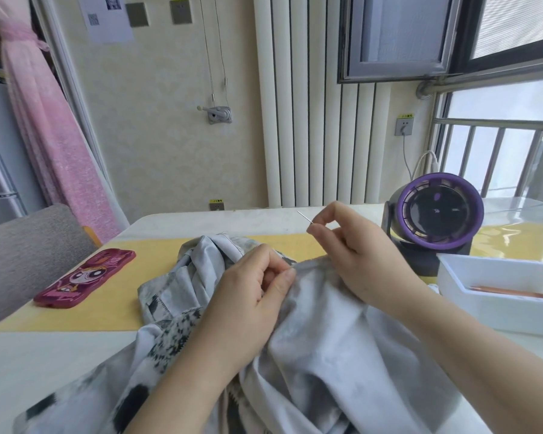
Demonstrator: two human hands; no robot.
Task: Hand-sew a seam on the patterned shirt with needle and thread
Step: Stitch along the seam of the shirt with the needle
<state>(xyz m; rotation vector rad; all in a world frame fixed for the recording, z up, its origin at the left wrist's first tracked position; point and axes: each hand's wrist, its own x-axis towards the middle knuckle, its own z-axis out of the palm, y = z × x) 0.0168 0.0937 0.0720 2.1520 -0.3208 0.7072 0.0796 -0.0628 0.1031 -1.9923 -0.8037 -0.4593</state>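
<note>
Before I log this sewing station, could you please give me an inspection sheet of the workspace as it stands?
Surface: white table with a yellow mat.
Job's things: patterned shirt bunched on the table; needle raised above it.
Clutter: phone in a pink case on the mat; purple fan and white tray to the right.
Hands: left hand pinches the shirt's edge; right hand pinches the needle.
Cables: white cable runs from the wall socket down towards the fan.
Surroundings: radiator, pink curtain, window, grey chair.
</note>
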